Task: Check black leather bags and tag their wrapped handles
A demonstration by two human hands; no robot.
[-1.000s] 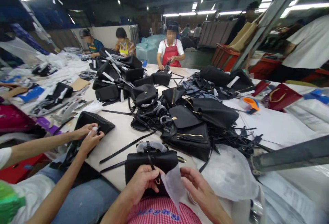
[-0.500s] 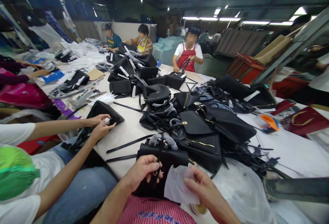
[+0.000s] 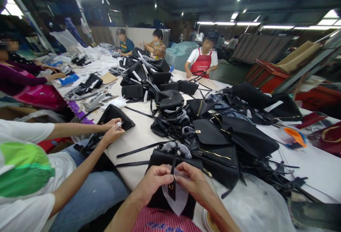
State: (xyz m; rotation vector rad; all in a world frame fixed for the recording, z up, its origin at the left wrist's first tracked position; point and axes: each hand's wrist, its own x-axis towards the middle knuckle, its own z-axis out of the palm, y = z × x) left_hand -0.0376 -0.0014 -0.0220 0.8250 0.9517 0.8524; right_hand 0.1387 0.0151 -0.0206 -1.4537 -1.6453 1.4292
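My left hand and my right hand meet in front of me over a black leather handbag. Between them hangs a narrow black leather strap with a small gold fitting at its end. A sheet of white tissue paper lies behind the strap, and my fingers pinch its upper edge. White wrapping sticks out of the top of the handbag. The strap runs up over the bag's front.
A long white table holds a heap of black bags and loose straps. A co-worker's hands hold a small white piece over a black bag at the left. More workers sit across the table. Crumpled clear plastic lies to my right.
My hands have come together at the strap, and the tissue paper has moved from my right hand to behind the strap. The whole view has swung, so the table appears shifted right.
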